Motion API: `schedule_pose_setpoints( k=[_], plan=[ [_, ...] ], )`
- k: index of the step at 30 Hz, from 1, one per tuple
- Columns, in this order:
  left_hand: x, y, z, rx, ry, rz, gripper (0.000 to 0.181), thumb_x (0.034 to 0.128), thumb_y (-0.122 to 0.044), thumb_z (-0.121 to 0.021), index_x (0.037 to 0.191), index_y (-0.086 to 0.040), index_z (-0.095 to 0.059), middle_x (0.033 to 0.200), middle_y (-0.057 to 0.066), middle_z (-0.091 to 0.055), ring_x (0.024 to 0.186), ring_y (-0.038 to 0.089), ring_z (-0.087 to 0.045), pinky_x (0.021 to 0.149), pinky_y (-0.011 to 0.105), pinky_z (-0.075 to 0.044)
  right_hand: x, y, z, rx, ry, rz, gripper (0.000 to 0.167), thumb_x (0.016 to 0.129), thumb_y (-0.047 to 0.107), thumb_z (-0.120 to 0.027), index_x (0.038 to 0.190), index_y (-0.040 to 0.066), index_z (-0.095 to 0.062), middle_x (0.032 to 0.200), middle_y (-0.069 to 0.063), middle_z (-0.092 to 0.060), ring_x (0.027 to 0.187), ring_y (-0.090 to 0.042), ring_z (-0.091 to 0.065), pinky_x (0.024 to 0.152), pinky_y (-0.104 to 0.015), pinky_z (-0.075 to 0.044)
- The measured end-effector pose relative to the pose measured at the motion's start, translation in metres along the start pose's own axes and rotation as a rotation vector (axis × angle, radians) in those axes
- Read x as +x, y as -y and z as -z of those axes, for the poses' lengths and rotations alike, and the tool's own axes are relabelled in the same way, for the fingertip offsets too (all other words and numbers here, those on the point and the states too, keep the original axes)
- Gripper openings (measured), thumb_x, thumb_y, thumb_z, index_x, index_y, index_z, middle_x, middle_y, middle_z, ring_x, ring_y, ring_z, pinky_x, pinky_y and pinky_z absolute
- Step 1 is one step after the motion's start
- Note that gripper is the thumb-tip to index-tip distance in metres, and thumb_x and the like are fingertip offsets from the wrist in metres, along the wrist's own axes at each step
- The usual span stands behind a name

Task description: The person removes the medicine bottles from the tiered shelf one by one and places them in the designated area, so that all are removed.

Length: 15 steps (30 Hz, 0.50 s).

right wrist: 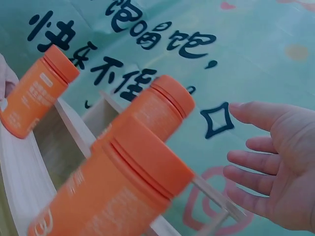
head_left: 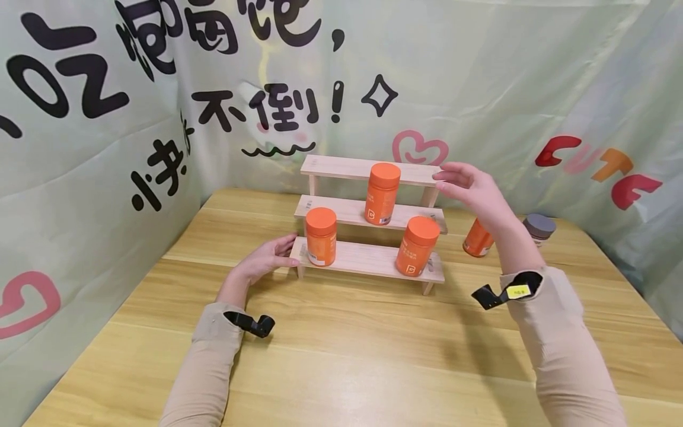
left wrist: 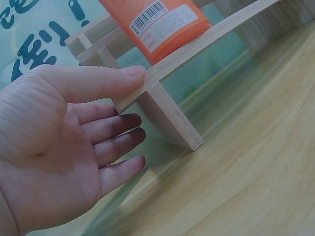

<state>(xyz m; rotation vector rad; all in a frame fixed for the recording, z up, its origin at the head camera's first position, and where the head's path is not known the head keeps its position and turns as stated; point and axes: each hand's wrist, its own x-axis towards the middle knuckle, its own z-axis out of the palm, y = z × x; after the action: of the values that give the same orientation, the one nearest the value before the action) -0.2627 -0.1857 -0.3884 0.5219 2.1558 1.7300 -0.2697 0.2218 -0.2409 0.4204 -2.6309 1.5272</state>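
Note:
A three-step wooden shelf (head_left: 363, 258) stands on the table. Two orange bottles, left (head_left: 322, 237) and right (head_left: 418, 246), are on its bottom step; a third (head_left: 382, 194) stands upright on the middle step. The left hand (head_left: 264, 259) holds the bottom step's left end. In the left wrist view, this hand (left wrist: 74, 132) has its thumb on the board (left wrist: 197, 51) and its fingers beside and below the end. The right hand (head_left: 477, 193) is at the top step's right end, fingers loosely extended and holding nothing; whether they touch the wood is unclear. The right wrist view shows this hand (right wrist: 288, 164) open.
Right of the shelf, another orange bottle (head_left: 478, 238) stands partly behind the right forearm, beside a grey-lidded bottle (head_left: 539, 228). A printed cloth (head_left: 480, 71) hangs behind and left of the wooden table (head_left: 347, 356).

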Motion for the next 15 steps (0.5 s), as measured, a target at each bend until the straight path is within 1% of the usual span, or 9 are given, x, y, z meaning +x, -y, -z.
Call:
schedule_pose_setpoints(
  k=[4, 9, 13, 15],
  plan=[
    [0.000, 0.000, 0.000, 0.001, -0.001, 0.003, 0.078, 0.0865, -0.006, -0.061, 0.144, 0.009, -0.010, 0.151, 0.025, -0.011, 0.138, 0.037, -0.014, 0.111, 0.045, -0.015, 0.008, 0.008, -0.013, 0.021, 0.037, 0.012, 0.061, 0.089, 0.029, -0.061, 0.140, 0.007, -0.036, 0.129, -0.013, -0.051, 0.119, -0.021, -0.046, 0.104, -0.043, -0.033],
    [0.001, 0.001, 0.001, 0.008, -0.002, 0.000, 0.079, 0.0863, -0.007, -0.062, 0.144, 0.009, -0.011, 0.150, 0.025, -0.011, 0.137, 0.037, -0.014, 0.111, 0.046, -0.015, 0.019, 0.015, -0.029, 0.022, 0.089, 0.024, 0.064, 0.089, 0.026, -0.063, 0.142, 0.006, -0.033, 0.131, -0.014, -0.048, 0.121, -0.026, -0.045, 0.101, -0.043, -0.037],
    [0.002, 0.003, 0.002, 0.007, 0.002, -0.004, 0.080, 0.0855, -0.006, -0.062, 0.144, 0.009, -0.010, 0.150, 0.025, -0.011, 0.137, 0.037, -0.015, 0.111, 0.045, -0.015, 0.028, 0.020, -0.041, 0.029, 0.105, 0.033, 0.068, 0.087, 0.025, -0.065, 0.142, 0.004, -0.031, 0.133, -0.015, -0.047, 0.120, -0.028, -0.046, 0.100, -0.043, -0.039],
    [0.002, 0.004, 0.002, 0.004, 0.006, -0.005, 0.080, 0.0851, -0.006, -0.062, 0.144, 0.009, -0.009, 0.150, 0.025, -0.011, 0.137, 0.037, -0.015, 0.111, 0.045, -0.016, 0.031, 0.021, -0.046, 0.025, 0.101, 0.039, 0.067, 0.087, 0.023, -0.066, 0.142, 0.003, -0.033, 0.133, -0.016, -0.048, 0.119, -0.028, -0.047, 0.100, -0.043, -0.039]
  ],
)
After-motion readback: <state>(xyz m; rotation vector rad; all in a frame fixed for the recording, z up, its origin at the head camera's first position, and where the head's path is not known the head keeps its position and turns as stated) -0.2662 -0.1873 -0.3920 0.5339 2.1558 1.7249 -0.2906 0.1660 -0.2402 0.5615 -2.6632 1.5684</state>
